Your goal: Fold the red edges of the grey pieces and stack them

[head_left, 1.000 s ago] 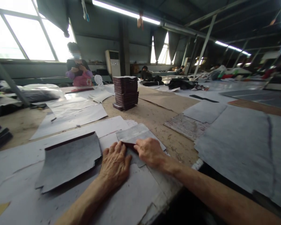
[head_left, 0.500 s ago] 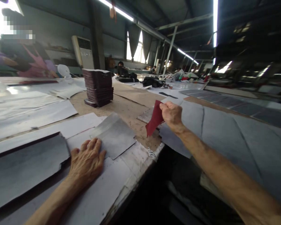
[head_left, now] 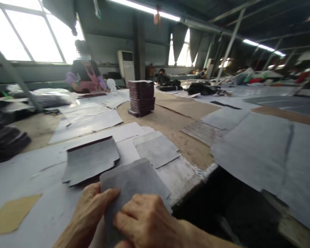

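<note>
Left hand (head_left: 89, 215), right hand (head_left: 144, 220) both pinch flat grey, seemingly suede-like piece (head_left: 134, 184).

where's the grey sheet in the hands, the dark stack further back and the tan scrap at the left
grey sheet (head_left: 134, 181), head view, on its bare middle.
dark stack (head_left: 141, 98), head view, on its front face.
tan scrap (head_left: 12, 215), head view, on its middle.

My right hand (head_left: 147, 220) covers the lower part of the grey sheet (head_left: 134, 182); bottom edge crops both wrists. Far co-worker (head_left: 85, 77) blurred, probably leaning over papers.
</note>
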`<state>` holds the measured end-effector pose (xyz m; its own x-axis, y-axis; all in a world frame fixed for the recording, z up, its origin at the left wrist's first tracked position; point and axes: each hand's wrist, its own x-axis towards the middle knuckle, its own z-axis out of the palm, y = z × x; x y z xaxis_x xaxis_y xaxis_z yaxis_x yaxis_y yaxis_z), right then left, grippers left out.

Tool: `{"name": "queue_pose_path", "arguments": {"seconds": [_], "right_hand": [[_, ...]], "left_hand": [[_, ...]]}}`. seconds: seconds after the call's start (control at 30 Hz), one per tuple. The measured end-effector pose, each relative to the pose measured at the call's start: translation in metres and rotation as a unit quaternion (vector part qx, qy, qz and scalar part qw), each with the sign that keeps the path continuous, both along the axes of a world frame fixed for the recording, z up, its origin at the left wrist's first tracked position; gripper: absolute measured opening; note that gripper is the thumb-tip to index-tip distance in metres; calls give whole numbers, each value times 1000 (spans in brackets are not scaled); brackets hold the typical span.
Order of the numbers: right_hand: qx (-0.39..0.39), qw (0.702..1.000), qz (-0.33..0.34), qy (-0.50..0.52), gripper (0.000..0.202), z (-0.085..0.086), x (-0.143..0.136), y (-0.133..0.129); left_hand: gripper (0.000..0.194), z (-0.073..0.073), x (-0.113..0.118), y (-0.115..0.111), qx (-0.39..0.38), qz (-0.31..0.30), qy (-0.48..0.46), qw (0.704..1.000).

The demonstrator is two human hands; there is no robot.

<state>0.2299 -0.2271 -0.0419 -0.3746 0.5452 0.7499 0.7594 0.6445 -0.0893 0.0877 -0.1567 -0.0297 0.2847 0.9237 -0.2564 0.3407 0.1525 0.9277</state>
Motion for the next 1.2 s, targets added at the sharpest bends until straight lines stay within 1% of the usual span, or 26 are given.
{"name": "queue_pose_path", "arguments": {"seconds": [0.03, 0.07, 0.13, 0.17, 0.23, 0.33, 0.37, 0.4, 0.47, 0.5, 0.57, 0.63, 0.67, 0.73, 0.8, 0.9, 0.97, 1.03, 1.07, 1.13, 1.2], "right_hand": [[-50, 998, 32, 11, 32, 1, 2, 0], [-98, 994, 43, 9, 26, 3, 5, -1], [-167, 985, 27, -10, 12, 6, 11, -1], [-181, 983, 16, -23, 8, 6, 12, -1], [-169, 985, 11, -42, 7, 2, 9, -1], [-102, 993, 25, -48, 13, -11, -10, -1], [-69, 996, 30, -47, 15, -15, -18, -1], [-38, 998, 32, -47, 16, -19, -25, -2], [21, 998, 19, -51, 17, -26, -36, -3], [42, 998, 4, -55, 17, -28, -40, -4], [71, 995, -27, -62, 19, -32, -44, -6], [85, 993, -45, -74, 20, -36, -45, -8], [86, 992, -52, -83, 21, -38, -45, -9], [83, 990, -62, -100, 20, -42, -45, -11], [82, 988, -74, -104, 18, -46, -47, -13], [130, 983, -106, -76, 18, -49, -52, -12], [157, 977, -130, -68, 21, -49, -54, -11], [158, 974, -144, -72, 26, -47, -55, -10], [155, 974, -147, -75, 28, -47, -55, -9], [158, 974, -147, -74, 29, -47, -55, -9], [160, 974, -146, -70, 30, -49, -56, -8]], "left_hand": [[28, 2, -13, -5, -42, 3, -4, 999], [28, 4, -25, -10, -79, 4, -9, 997], [28, 8, -50, -18, -129, 6, -10, 992], [27, 9, -60, -22, -140, 10, -2, 990], [23, 13, -79, -24, -144, 19, 32, 989], [25, 19, -97, -17, -105, 40, 88, 990], [27, 21, -100, -13, -90, 33, 103, 990], [29, 23, -102, -7, -77, 12, 116, 990], [31, 26, -101, 3, -47, -57, 152, 986], [29, 27, -97, 7, -20, -88, 179, 980], [24, 27, -85, 12, 69, -112, 249, 959], [20, 24, -69, 12, 159, -106, 307, 933], [20, 22, -61, 11, 189, -102, 320, 923], [20, 16, -47, 8, 231, -91, 320, 914], [20, 7, -38, 6, 256, -78, 307, 913], [19, -8, -36, 2, 317, -62, 295, 899], [20, -16, -37, -1, 392, -51, 277, 876], [19, -22, -39, -3, 467, -40, 252, 847], [19, -24, -39, -3, 490, -34, 245, 836], [16, -25, -40, -3, 513, -25, 250, 821], [14, -25, -40, -3, 504, -22, 256, 825]]}}
